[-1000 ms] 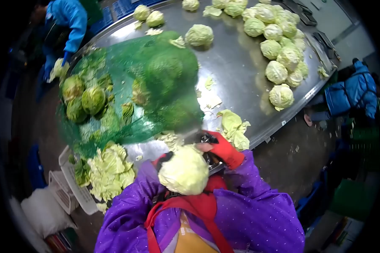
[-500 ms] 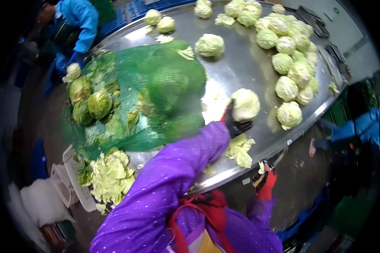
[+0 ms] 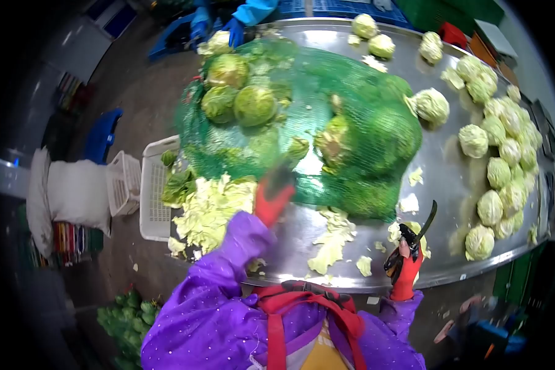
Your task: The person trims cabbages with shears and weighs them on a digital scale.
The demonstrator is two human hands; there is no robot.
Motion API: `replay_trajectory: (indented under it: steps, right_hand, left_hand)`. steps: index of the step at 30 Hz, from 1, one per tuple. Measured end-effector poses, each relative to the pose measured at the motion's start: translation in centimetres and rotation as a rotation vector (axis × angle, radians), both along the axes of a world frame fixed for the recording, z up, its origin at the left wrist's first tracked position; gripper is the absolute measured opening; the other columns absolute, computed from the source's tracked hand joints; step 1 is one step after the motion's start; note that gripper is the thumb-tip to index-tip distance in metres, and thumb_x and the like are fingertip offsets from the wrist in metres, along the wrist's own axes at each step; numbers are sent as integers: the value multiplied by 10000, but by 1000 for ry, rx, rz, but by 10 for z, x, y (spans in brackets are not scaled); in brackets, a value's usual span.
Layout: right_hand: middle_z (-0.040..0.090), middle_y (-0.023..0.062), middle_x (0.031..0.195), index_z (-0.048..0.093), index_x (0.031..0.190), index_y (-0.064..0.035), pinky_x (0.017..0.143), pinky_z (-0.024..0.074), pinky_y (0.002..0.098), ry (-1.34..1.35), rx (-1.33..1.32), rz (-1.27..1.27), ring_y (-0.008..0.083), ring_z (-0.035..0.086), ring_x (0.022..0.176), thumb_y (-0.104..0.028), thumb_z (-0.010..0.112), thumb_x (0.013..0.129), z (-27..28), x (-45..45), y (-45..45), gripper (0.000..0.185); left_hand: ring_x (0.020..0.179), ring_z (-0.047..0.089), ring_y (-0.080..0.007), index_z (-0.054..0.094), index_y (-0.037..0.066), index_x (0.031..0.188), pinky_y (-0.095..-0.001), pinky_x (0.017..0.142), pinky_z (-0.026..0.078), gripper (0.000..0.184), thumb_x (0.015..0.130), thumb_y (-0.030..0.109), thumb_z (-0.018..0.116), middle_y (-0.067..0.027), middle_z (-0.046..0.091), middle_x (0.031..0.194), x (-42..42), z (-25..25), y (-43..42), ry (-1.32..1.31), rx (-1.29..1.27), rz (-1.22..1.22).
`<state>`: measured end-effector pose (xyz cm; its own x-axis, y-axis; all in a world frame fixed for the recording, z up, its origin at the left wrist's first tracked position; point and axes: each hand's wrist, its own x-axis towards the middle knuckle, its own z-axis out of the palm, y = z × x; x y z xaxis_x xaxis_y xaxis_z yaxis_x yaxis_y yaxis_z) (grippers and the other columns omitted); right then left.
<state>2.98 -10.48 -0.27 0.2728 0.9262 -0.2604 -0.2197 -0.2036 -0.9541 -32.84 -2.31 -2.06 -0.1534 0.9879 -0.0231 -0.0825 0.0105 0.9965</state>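
My left hand (image 3: pixel 276 188), in a red and black glove, is blurred by motion over the near edge of the green net bag (image 3: pixel 351 188); its fingers cannot be made out. My right hand (image 3: pixel 406 262) grips a knife (image 3: pixel 429 221) with a curved dark blade pointing up, above the table's near edge. Loose cabbage leaves (image 3: pixel 332 240) lie between my hands. Three untrimmed cabbages (image 3: pixel 254 105) sit on the left part of the net, and more bulge inside its right part.
Trimmed cabbages (image 3: pixel 490 208) are heaped along the right of the metal table (image 3: pixel 447 185). A white crate (image 3: pixel 155 213) with leaves (image 3: pixel 213 206) stands left. Across the table, a co-worker's blue-gloved hand (image 3: pixel 233 31) touches a cabbage (image 3: pixel 218 44).
My left hand has let go of the trimmed cabbage and moved left to the net. The view has turned left. The knife in my right hand now points up over the table.
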Motion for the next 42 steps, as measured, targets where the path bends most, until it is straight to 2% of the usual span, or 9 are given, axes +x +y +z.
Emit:
replay_trajectory:
  steps: [10,12,14,18,21,30,34,38,42]
  right_hand:
    - [680,79,1088,584,1254,15,847,448,246,-97,-75,267,129,602,967,-172,656,911,26,-122,2,397]
    - [685,105,1083,576,1261,24,830,461,260,-139,-123,257,150,617,954,-199,657,910,35,-132,-6,424]
    - [691,99,978,596,1245,-4,435,381,230,-96,-164,176,64,505,503,-234,661,899,9,-122,-19,420]
    - [696,99,938,589,1247,-1,425,373,237,-176,-148,166,85,482,471,-241,632,920,-23,-102,-30,408]
    - [691,97,993,606,1220,22,708,455,243,-48,-349,226,125,618,826,-227,663,904,22,-127,-9,407]
    - [681,45,1036,610,1235,-6,780,445,226,-165,-255,381,83,578,886,-212,675,912,5,-139,3,389]
    - [678,16,1009,610,1235,-11,724,418,195,-136,-220,390,54,546,853,-201,676,910,-4,-161,0,381]
    - [678,75,1089,578,1279,0,902,441,247,-68,-205,497,113,589,994,-180,653,917,7,-196,16,411]
    - [679,93,1105,573,1293,-9,916,443,272,-77,-208,525,131,595,1010,-182,643,925,8,-197,21,412]
  left_hand:
    - [1209,503,-406,472,22,1374,-458,1019,415,841,689,322,855,-251,498,1303,-123,1,160,777,322,394]
    - [1179,529,-397,510,17,1333,-461,992,426,774,701,324,834,-252,529,1290,-90,-7,129,725,622,275]
    - [1223,501,-385,533,26,1305,-492,1049,380,686,737,282,820,-198,513,1336,-62,8,56,742,673,-223]
    - [1313,437,-382,503,77,1368,-508,1126,336,646,819,365,686,-166,505,1380,-65,-52,-48,1005,532,-923]
    - [1357,388,-394,436,117,1440,-487,1131,337,681,847,351,675,-174,412,1476,-135,-94,-62,969,298,-671]
    - [1252,504,-369,539,74,1330,-463,1010,460,616,804,341,716,-204,513,1358,-360,-48,-49,1478,106,-389]
    - [1042,644,-350,560,24,1296,-403,976,486,589,782,211,778,-197,626,1192,-374,-26,15,1055,149,458]
    - [1121,617,-337,536,38,1345,-405,970,484,658,789,274,798,-207,600,1253,-265,18,127,461,335,132]
    - [1294,488,-344,458,90,1419,-455,1089,376,821,765,452,797,-212,526,1362,-174,41,218,1124,239,-5]
